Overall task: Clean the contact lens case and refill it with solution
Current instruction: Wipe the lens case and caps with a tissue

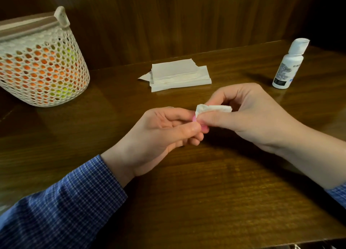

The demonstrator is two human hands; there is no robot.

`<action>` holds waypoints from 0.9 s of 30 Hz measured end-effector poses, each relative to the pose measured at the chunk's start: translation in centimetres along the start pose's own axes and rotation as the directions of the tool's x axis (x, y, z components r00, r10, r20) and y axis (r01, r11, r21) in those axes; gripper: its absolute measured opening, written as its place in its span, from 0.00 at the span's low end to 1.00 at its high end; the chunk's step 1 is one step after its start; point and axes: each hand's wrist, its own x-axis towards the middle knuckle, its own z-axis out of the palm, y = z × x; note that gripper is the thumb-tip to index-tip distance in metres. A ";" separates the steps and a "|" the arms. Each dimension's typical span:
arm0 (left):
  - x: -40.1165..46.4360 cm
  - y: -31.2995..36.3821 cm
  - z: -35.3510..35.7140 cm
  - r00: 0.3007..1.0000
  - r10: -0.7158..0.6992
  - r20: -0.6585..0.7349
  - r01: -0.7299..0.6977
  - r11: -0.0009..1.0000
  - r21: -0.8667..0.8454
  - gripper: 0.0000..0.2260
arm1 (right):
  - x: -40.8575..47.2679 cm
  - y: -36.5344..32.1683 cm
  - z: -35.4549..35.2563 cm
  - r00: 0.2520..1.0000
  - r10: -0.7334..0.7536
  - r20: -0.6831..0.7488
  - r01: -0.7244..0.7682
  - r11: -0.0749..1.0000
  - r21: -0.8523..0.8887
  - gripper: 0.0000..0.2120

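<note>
Cleaning step in hand. Left hand (164, 129) pinches the pink lens case (203, 127), mostly hidden between the fingers, held above the desk (206, 192) middle. Right hand (249, 114) grips a folded white tissue (213, 109) and presses it onto the case. Solution bottle (289, 65) upright near the right back edge, cap looks flipped open, well apart from both hands. Tissue stack (177, 75) at the back edge; mesh basket (41, 65) at the left back corner.

Next, likely: finish wiping, drop the tissue, reach for the bottle while keeping the case level.
</note>
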 end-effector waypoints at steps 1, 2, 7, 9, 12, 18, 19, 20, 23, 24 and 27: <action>0.1 0.0 -0.1 0.999 -0.006 0.038 0.008 0.998 -0.069 0.10 | 0.1 -0.1 -0.2 1.000 0.004 0.017 -0.005 0.999 0.050 0.07; 0.2 0.1 -0.1 0.998 -0.004 0.067 0.013 0.992 -0.123 0.11 | 0.1 -0.2 -0.4 0.999 0.008 0.032 -0.010 0.996 0.090 0.08; 0.4 0.3 -0.4 0.998 -0.035 0.052 0.046 0.971 -0.234 0.13 | -0.3 -0.1 -0.8 0.983 -0.139 -0.122 0.119 0.980 -0.159 0.05; 0.4 0.3 -0.4 0.998 -0.050 0.036 0.058 0.968 -0.246 0.13 | -0.6 -0.1 -0.3 0.946 -0.284 -0.154 0.221 0.917 -0.332 0.05; 0.4 0.3 -0.2 0.998 -0.050 0.031 0.057 0.960 -0.275 0.12 | -0.8 0.3 0.6 0.917 -0.384 -0.110 0.313 0.862 -0.398 0.06; 0.1 0.4 0.1 0.996 -0.009 -0.089 -0.013 0.970 -0.242 0.12 | -0.9 -0.2 0.3 0.981 -0.191 0.037 0.193 0.937 -0.290 0.10; 0.0 0.4 0.2 0.990 0.030 -0.139 -0.054 0.984 -0.172 0.12 | -0.9 -0.3 0.3 0.987 -0.152 0.042 0.158 0.946 -0.284 0.10; -0.1 0.4 0.4 0.978 0.092 -0.189 -0.103 0.993 -0.050 0.13 | -1.0 -0.4 0.3 0.993 -0.110 0.047 0.119 0.953 -0.279 0.10; -0.6 0.3 0.9 0.908 0.356 -0.219 -0.232 0.865 0.445 0.13 | -0.8 -0.6 -0.2 0.989 0.067 0.133 -0.046 0.987 -0.154 0.09; -0.8 0.1 1.1 0.887 0.415 -0.204 -0.244 0.795 0.555 0.13 | -0.6 -0.5 -0.4 0.970 0.148 0.194 -0.146 0.989 -0.026 0.09; -0.9 0.0 1.4 0.852 0.484 -0.198 -0.246 0.705 0.665 0.15 | 0.0 -0.1 -0.8 0.846 0.370 0.383 -0.512 0.763 0.393 0.11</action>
